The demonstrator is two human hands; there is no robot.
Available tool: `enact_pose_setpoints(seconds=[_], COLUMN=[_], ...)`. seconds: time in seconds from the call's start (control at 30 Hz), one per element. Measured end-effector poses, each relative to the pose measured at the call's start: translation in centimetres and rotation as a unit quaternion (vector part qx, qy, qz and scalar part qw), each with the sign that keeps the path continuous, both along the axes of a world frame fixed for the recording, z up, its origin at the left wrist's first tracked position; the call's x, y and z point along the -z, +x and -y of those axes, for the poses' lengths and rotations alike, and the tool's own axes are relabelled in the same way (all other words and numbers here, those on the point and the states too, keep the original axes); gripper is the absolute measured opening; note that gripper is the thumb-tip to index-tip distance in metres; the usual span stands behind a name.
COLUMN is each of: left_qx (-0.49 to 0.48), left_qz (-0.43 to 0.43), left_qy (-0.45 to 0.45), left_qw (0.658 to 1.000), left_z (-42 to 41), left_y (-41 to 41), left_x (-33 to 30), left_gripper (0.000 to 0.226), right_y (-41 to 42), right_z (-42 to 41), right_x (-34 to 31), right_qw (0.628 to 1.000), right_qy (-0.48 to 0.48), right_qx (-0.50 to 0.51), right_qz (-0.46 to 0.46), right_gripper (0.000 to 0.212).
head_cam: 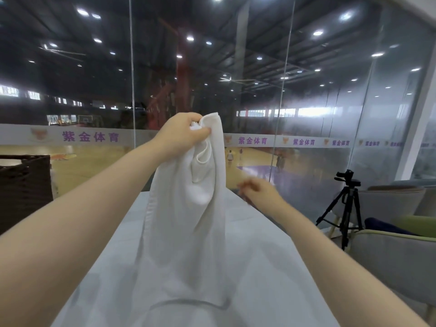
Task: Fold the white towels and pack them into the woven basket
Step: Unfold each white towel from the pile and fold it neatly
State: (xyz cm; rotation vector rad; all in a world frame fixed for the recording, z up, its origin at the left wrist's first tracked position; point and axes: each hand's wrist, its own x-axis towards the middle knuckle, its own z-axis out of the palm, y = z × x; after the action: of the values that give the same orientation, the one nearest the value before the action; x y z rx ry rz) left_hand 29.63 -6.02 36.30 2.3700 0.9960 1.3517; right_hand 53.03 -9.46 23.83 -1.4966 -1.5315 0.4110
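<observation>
My left hand (181,133) is raised at centre and grips a bunched corner of a white towel (188,215). The towel hangs down long and creased, its lower end reaching the white-covered table (266,267). My right hand (257,190) is lower and to the right of the towel, blurred, fingers loosely curled, holding nothing and apart from the cloth. The dark brown woven basket (23,185) stands at the left edge of the view, only partly visible.
A glass wall (306,102) rises just beyond the table's far edge, with a sports hall behind it. A black camera tripod (346,208) stands at right, next to grey armchairs (389,256) with green and dark cushions.
</observation>
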Motion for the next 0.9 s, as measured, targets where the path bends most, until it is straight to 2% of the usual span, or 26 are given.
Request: enact_pose_setpoints(seconds=[0.1,0.2,0.3,0.43,0.47,0.63,0.73,0.9], left_qx=[0.014,0.018,0.030,0.011,-0.004,-0.099,-0.113,-0.089], left_qz=[-0.007,-0.011,-0.011,-0.023,-0.016,0.050,0.074,0.040], left_qy=[-0.009,-0.008,-0.012,-0.004,-0.005,-0.017,-0.028,-0.071], left_qw=[1.000,1.000,0.999,1.000,1.000,0.994,0.990,0.993], left_z=[-0.3,-0.7,-0.6,-0.6,-0.8,-2.1,-2.7,-2.9], left_y=[0.2,0.3,0.4,-0.4,-0.8,-4.9,-6.7,-7.5], left_x=[0.6,0.8,0.9,0.9,0.8,-0.3,-0.4,-0.4], left_gripper=[0.017,0.025,0.032,0.016,0.019,0.035,0.039,0.041], right_y=[-3.2,-5.4,-6.3,-5.8,-5.3,-1.2,0.4,0.3], right_z=[1.3,2.2,1.9,1.4,1.4,2.3,2.6,2.9], right_x=[-7.3,-11.9,-13.3,-13.3,-13.4,-13.9,-14.2,-14.7], right_qw=[0.994,0.988,0.982,0.974,0.975,0.992,0.996,0.996], right_qy=[0.102,0.123,0.131,0.145,0.145,0.103,0.071,0.061], right_qx=[-0.050,-0.075,-0.061,-0.015,-0.001,0.051,0.034,0.006], right_qz=[-0.002,0.052,0.122,0.172,0.170,0.042,-0.042,-0.071], right_gripper=[0.016,0.022,0.018,0.013,0.013,0.020,0.020,0.025])
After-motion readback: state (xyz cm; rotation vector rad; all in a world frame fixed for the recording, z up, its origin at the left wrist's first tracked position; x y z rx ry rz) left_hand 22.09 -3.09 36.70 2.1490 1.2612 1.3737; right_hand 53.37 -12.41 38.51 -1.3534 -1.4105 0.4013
